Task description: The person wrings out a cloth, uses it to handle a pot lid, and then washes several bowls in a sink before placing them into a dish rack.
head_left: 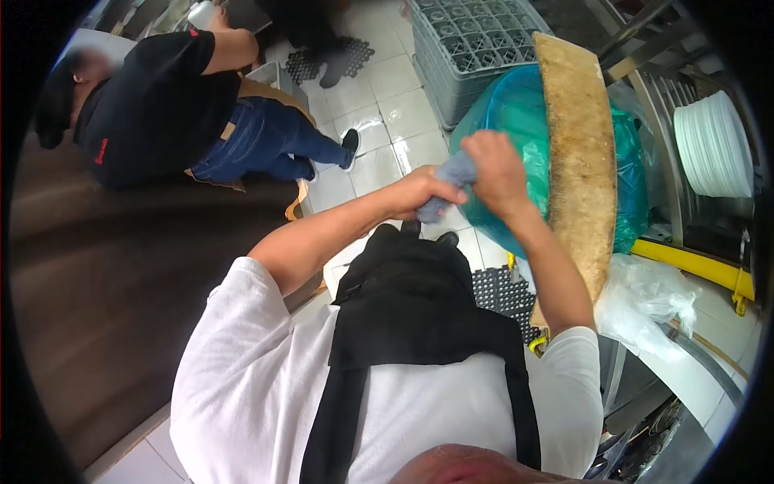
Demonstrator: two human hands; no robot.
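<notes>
Currently left hand (427,192) and right hand (496,169) both clench a grey cloth (450,181), twisted between them, near a wooden board (580,153).

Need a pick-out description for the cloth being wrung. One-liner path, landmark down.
Start at the big teal bin bag with the long wooden board leaning across it. Just in front of it, the left hand and right hand grip a twisted grey-blue cloth. It is the only fabric held by both hands.
</notes>
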